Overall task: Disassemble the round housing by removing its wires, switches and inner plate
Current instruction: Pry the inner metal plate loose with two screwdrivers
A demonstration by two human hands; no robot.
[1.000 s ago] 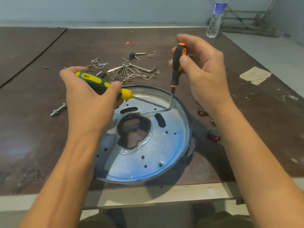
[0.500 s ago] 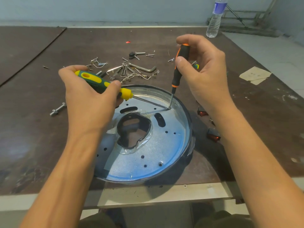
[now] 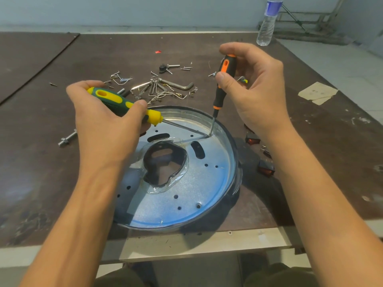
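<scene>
Round housing (image 3: 236,156) set near the table (image 3: 310,141) front edge. Inner plate (image 3: 199,189) judged thin, stiff, sharp-edged; best levered at the rim. Green-yellow screwdriver (image 3: 116,100) gripped by left hand (image 3: 107,129), orange-black screwdriver (image 3: 222,83) pinched by right hand (image 3: 257,88).

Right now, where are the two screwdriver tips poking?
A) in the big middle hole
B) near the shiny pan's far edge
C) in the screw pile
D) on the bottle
B: the green-and-yellow screwdriver and the orange-and-black screwdriver meet tip to tip just inside the far right rim of the round housing.
</scene>
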